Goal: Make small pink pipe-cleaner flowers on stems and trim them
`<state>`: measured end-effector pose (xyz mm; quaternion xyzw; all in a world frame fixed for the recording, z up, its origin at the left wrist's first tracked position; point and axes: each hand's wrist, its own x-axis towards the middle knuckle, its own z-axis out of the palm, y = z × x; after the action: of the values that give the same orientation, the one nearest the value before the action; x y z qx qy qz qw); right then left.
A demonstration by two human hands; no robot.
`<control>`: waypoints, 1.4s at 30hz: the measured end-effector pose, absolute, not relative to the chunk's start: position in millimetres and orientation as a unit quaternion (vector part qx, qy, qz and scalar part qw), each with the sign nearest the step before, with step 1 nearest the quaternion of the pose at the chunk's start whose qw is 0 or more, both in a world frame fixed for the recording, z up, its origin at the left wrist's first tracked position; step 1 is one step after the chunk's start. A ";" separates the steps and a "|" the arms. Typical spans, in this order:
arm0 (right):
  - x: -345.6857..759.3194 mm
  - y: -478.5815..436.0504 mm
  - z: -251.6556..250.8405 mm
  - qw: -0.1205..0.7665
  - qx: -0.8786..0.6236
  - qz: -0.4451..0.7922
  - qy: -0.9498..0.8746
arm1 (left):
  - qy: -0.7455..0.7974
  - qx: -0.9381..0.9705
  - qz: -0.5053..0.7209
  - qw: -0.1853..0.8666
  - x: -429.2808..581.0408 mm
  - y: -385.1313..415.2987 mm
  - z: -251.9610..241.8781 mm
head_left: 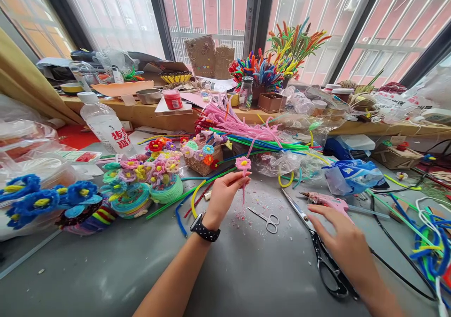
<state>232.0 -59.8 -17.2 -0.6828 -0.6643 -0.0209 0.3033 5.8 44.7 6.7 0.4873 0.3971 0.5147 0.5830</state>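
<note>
Between the fingertips of my left hand (225, 190) is a pink pipe-cleaner flower (243, 163) with a yellow centre; its pink stem hangs below the fingers. My right hand (343, 239) holds nothing, fingers apart, over the large black-handled scissors (319, 249) and close to a pink glue gun (329, 201). Part of the scissors is hidden by that hand. Small silver scissors (267, 219) lie on the grey table between my hands, among tiny scraps of fluff.
Pots of pipe-cleaner flowers (165, 188) stand to the left, by a water bottle (105, 127). Behind my left hand lies a heap of pink pipe cleaners (236, 119). A blue tissue pack (354, 175) and tangled pipe cleaners (430, 242) are at right, with a black cable (398, 246).
</note>
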 end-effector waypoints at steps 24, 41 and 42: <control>179.4 -22.3 -21.9 0.065 -0.659 0.130 -0.738 | 0.371 0.434 0.504 0.648 3.6 43.1 10.7; 176.1 -28.7 -20.5 -0.017 -0.677 0.071 -0.732 | 0.391 0.404 0.548 0.619 4.2 44.0 11.2; 176.3 -29.3 -19.4 -0.020 -0.679 0.075 -0.730 | 0.381 0.396 0.547 0.631 3.9 43.9 11.0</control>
<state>176.3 -29.3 -19.4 -0.6788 -0.7302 0.0748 -0.0203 3.9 43.9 11.0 0.3961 0.3813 0.5469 0.6314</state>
